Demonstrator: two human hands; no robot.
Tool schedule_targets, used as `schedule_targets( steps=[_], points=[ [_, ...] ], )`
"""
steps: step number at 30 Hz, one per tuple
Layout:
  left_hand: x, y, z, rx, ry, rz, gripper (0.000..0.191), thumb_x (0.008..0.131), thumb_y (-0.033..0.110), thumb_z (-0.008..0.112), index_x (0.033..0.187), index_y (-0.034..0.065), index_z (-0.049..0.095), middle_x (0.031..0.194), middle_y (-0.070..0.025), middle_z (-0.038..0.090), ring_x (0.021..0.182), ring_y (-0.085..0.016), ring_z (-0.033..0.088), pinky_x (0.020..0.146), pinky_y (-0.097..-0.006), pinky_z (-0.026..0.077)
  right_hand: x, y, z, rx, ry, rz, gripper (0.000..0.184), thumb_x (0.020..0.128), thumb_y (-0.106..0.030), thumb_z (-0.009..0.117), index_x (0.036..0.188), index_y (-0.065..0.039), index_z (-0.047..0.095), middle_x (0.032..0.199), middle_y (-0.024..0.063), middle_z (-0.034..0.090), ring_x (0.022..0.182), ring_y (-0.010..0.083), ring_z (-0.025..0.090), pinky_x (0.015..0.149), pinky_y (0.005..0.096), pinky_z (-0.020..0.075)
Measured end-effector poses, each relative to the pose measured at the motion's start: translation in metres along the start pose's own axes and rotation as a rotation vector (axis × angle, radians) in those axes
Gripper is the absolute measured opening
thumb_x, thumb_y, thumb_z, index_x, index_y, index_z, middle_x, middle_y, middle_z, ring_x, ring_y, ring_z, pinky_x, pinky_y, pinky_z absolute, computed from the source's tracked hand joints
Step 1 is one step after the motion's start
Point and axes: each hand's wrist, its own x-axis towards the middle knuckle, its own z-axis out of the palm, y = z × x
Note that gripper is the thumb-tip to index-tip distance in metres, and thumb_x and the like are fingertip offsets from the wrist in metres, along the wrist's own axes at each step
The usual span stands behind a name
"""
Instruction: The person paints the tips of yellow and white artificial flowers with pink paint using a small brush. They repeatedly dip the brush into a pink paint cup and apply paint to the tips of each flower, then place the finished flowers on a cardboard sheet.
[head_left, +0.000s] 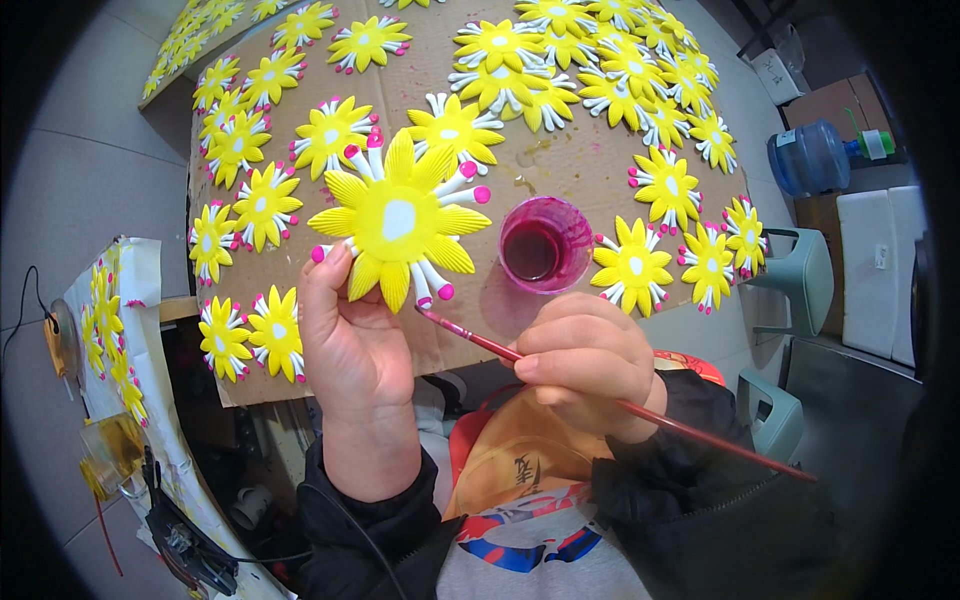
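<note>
My left hand (352, 345) holds up a yellow flower-shaped piece (382, 210) by its lower left side. The piece has ribbed petals, a white centre and white stalks, most of them tipped in pink. In my right hand (585, 360) is a thin red-handled paintbrush (487, 345), gripped near its bristles. The brush tip meets or nearly meets a white stalk end at the flower's bottom, which shows a little pink. Just beyond my right hand stands a pink-stained clear cup (551, 221) with dark pink liquid in it.
Cardboard (390, 82) covers the table, with many similar flowers lying on it. Overlapping flowers (555, 60) at the back right have plain white stalk ends. A paper-covered side surface (142, 300) stands left; a blue water bottle (810, 157) and green stools (799, 277) are right.
</note>
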Motion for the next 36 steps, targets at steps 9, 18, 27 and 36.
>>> schedule_targets(
  steps=[9,18,27,36],
  points=[
    [0.0011,0.0001,-0.0011,-0.016,0.018,0.009,0.01,0.083,0.01,0.058,0.092,0.0057,0.057,0.093,-0.0049,0.063,0.091,-0.016,0.06,0.084,-0.0313,0.046,-0.0004,-0.0007,-0.0026,-0.019,0.0,0.016,0.019,0.072,-0.009,0.069,0.086,-0.001,0.061,0.079,0.0111,0.06,0.067,0.0243,0.058,0.058,0.031,0.0464],
    [-0.0004,0.0005,0.0005,-0.012,0.006,0.007,0.011,0.083,0.011,0.057,0.093,0.0057,0.056,0.093,-0.0048,0.063,0.091,-0.016,0.06,0.084,-0.0306,0.047,-0.0007,-0.0007,-0.001,-0.026,0.012,0.013,0.018,0.072,-0.007,0.068,0.087,0.0,0.061,0.08,0.0112,0.06,0.066,0.0248,0.057,0.058,0.031,0.0463],
    [-0.0003,0.0011,0.0005,-0.022,0.012,0.001,0.011,0.083,0.011,0.057,0.093,0.0057,0.056,0.093,-0.0046,0.063,0.09,-0.015,0.06,0.084,-0.0303,0.047,-0.0012,-0.0004,-0.0021,-0.03,-0.003,0.011,0.018,0.072,-0.008,0.069,0.086,-0.001,0.061,0.079,0.0109,0.06,0.066,0.0246,0.057,0.058,0.0309,0.0462],
    [-0.002,-0.0004,0.0015,0.026,-0.036,0.046,0.01,0.082,0.01,0.058,0.091,0.0067,0.057,0.092,-0.0042,0.062,0.089,-0.015,0.059,0.082,-0.0302,0.045,0.0006,-0.0031,0.0003,-0.035,0.006,-0.012,0.02,0.071,-0.01,0.071,0.086,-0.001,0.061,0.079,0.0104,0.06,0.066,0.0236,0.058,0.057,0.0301,0.0466]
  ],
)
